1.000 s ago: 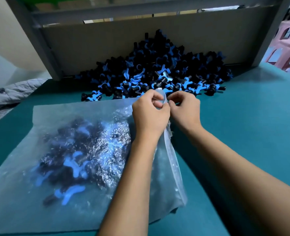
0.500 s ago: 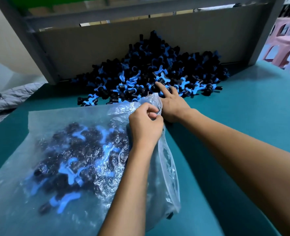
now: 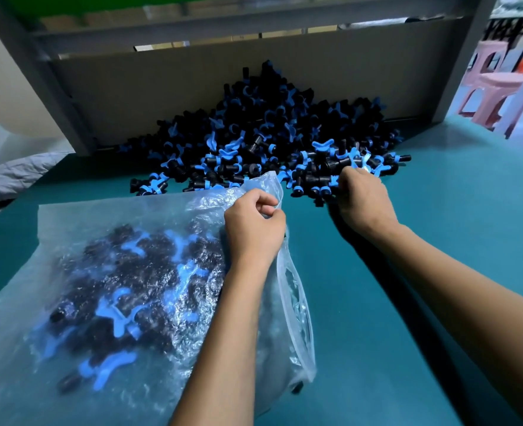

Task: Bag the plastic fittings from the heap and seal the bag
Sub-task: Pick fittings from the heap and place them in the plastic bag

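Note:
A heap of black and blue plastic fittings (image 3: 263, 130) lies at the back of the teal table (image 3: 438, 241), against a grey panel. A clear plastic bag (image 3: 109, 272) lies on the left, part filled with the same fittings. My left hand (image 3: 254, 229) pinches the bag's upper edge near its open mouth, which faces right. My right hand (image 3: 363, 198) reaches into the heap's front right edge, its fingers curled around fittings there; the fingertips are hidden among them.
A grey metal frame and cardboard back panel (image 3: 162, 81) close off the rear. Pink plastic stools (image 3: 494, 84) stand beyond the table at the right. A grey quilted cloth (image 3: 11, 176) lies off the left edge.
My right hand left the bag's mouth and moved right and forward into the heap. My left hand keeps hold of the bag's edge.

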The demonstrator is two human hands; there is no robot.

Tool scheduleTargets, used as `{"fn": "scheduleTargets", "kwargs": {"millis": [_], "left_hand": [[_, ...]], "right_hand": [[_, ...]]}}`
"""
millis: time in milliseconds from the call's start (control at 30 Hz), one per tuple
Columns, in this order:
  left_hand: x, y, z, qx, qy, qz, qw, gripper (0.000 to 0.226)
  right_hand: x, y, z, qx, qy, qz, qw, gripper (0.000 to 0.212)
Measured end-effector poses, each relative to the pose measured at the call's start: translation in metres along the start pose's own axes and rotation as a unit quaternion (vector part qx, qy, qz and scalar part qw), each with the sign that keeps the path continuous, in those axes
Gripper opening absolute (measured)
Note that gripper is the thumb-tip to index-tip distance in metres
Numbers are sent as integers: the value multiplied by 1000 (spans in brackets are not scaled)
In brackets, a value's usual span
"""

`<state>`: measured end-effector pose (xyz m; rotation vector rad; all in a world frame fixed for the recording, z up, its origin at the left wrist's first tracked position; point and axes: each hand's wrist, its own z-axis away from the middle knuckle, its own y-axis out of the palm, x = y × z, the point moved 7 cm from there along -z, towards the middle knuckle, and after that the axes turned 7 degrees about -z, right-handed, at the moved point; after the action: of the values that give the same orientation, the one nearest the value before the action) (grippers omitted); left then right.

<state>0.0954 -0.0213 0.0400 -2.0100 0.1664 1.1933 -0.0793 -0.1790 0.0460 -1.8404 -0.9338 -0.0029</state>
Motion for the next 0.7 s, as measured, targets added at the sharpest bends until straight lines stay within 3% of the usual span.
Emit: {"fn": "scheduleTargets", "kwargs": {"millis": [100, 167, 267, 300, 367, 467, 533, 633, 700], "left_hand": [[-1, 0, 0, 0, -1, -9, 1000, 12], [0, 0, 0, 2, 1, -10, 1000, 12], [1, 1, 1, 2, 1, -8, 1000, 13], [1, 1, 1, 1, 1, -7, 1000, 13], [2, 1, 0, 1, 3, -5, 1000, 14], [2, 3, 0, 4, 7, 2, 1000, 13], [2, 3, 0, 3, 6, 5, 1000, 13], [3, 0, -1, -13, 11, 6, 1000, 16], [-1, -2, -2, -23, 45, 9, 999, 24]], "right_hand": [[1, -8, 7, -71, 12, 0, 997, 20], [3, -8, 9, -93, 26, 1, 995, 35], [0, 4, 6, -13, 60, 11, 998, 78], [1, 8, 5, 7, 51, 16, 999, 83], [9, 8, 5, -2, 1, 29, 1000, 70], [17, 4, 8, -28, -40, 37, 998, 32], [19, 2, 11, -28, -45, 24, 998, 25], [26, -19, 17, -109, -62, -89, 988, 22], [24, -34, 23, -175, -12, -200, 964, 16]]}}
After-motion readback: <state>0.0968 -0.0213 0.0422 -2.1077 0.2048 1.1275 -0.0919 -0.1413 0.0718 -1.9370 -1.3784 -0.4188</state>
